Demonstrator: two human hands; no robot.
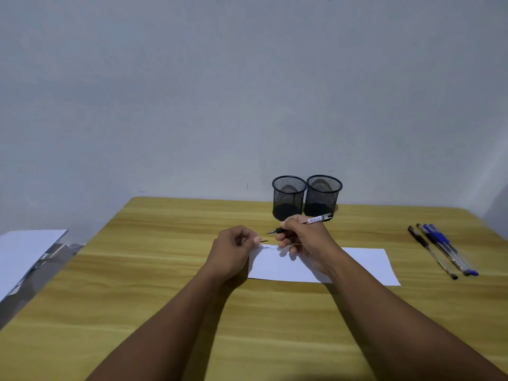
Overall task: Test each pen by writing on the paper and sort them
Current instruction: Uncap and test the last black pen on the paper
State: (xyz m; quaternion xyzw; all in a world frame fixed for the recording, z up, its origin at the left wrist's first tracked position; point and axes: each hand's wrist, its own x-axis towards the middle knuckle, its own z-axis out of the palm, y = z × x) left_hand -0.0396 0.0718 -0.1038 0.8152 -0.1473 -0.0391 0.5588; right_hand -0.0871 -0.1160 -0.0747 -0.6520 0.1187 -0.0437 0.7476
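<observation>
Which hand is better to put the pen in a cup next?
Probably the right hand: it already grips the pen, just in front of the mesh cups. The left hand pinches only a small dark piece, likely the cap.

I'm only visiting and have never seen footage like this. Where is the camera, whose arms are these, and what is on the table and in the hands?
There is no machine here. A person wears one camera on the head, looking forward and down, so the two arms are their own. The right hand grips a pen, tip pointing left, close to a white sheet of paper that bears faint scribbles. The left hand pinches a small dark piece, probably that pen's cap. Behind the hands stand two black mesh cups, side by side, with no pens sticking out. Several loose pens lie together at the right of the wooden table.
</observation>
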